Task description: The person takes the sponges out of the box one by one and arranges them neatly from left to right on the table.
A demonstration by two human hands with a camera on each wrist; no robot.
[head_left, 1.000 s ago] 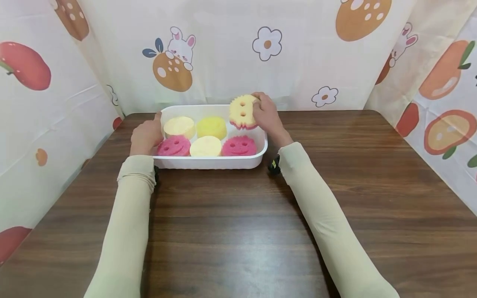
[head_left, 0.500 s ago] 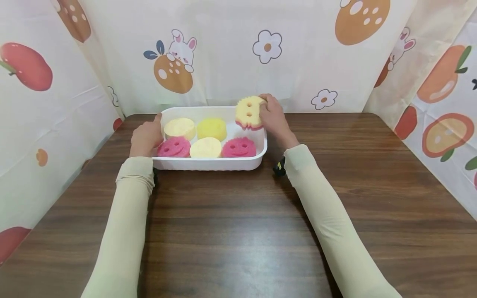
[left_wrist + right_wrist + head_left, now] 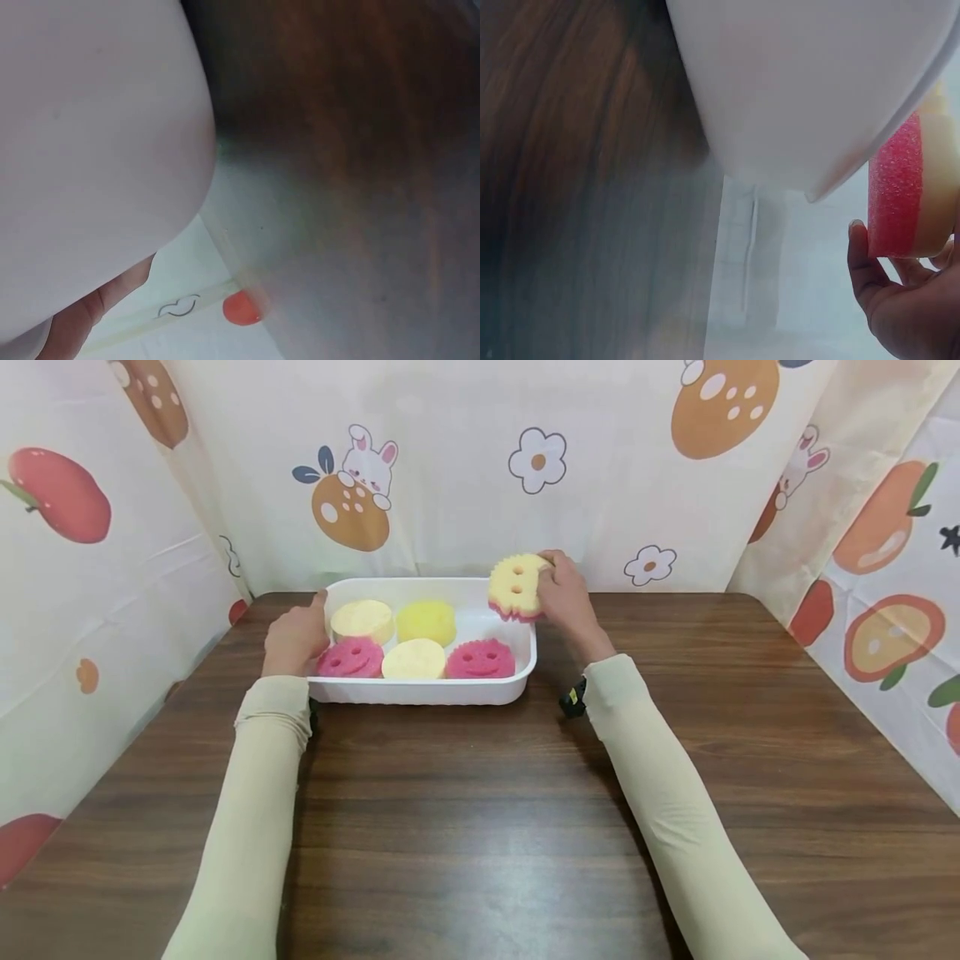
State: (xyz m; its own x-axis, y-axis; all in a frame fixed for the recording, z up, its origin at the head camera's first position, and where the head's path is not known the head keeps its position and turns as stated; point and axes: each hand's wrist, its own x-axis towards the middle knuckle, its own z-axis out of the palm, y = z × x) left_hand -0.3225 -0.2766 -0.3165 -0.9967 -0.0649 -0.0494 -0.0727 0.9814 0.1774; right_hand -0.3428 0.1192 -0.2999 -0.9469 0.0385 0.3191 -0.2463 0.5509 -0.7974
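Observation:
A white plastic tub (image 3: pixel 420 690) stands on the dark wooden table (image 3: pixel 480 827) and holds several round sponges: pale yellow (image 3: pixel 362 619), bright yellow (image 3: pixel 426 621), cream (image 3: pixel 413 658) and two pink smiley ones (image 3: pixel 350 657) (image 3: pixel 481 659). My right hand (image 3: pixel 564 593) grips a yellow-and-pink scalloped sponge (image 3: pixel 516 585) upright above the tub's far right corner; the right wrist view shows its pink and yellow layers (image 3: pixel 911 187) edge-on beside the tub's wall (image 3: pixel 810 90). My left hand (image 3: pixel 294 635) holds the tub's left rim.
Printed fabric screens (image 3: pixel 465 468) with fruit, flowers and rabbits enclose the table at the back and both sides. The table's rounded far corners lie close to the screens.
My right hand has carried the yellow-and-pink sponge a little to the right, from over the tub toward its right rim. The left hand has stayed on the tub.

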